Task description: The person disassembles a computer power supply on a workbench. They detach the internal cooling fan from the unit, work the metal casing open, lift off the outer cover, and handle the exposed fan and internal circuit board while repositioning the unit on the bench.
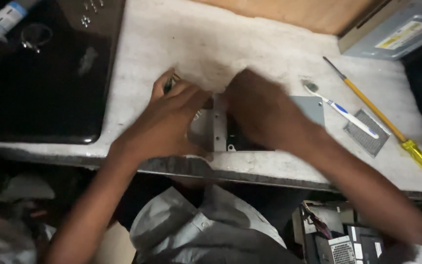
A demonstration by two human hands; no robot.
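Left hand [172, 117] grasping a small green-handled tool [168, 84], right hand [262, 110] pressing flat on grey metal drive [308, 106], toothbrush [343, 110] near, on counter [181, 44]

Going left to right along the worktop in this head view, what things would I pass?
Black laptop → left hand → right hand → toothbrush → grey mesh piece → yellow-handled screwdriver.

On the worktop [181, 44], a metal bracket [219, 128] lies near the front edge under both hands. A laptop [45, 73] lies at nine o'clock of it. At three o'clock lie a toothbrush [340, 110], a mesh piece [366, 133] and a screwdriver [382, 120], with a drive unit [391, 32] at one o'clock.
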